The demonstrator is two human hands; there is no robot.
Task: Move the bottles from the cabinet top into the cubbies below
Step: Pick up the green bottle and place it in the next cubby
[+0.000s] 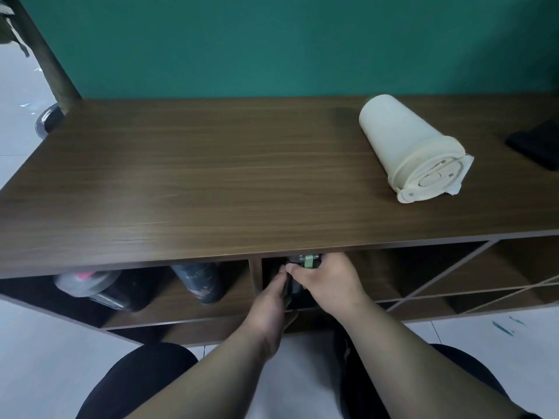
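A cream bottle [405, 146] lies on its side on the brown cabinet top [211, 182], toward the right, lid facing me. Under the top's front edge, a dark bottle with a green lid part [305, 263] sits in the middle cubby. My left hand [269, 309] and my right hand [329, 282] are both closed on it, and the hands and the cabinet edge hide most of it. In the left cubby lie a dark bottle [199, 281] and a clear-lidded dark bottle [96, 287].
A black flat object [538, 143] lies at the right end of the top. A green wall stands behind. Cubbies with diagonal dividers [453, 282] open to the right. A dark post on a round base [48, 116] stands at far left. My knees are below.
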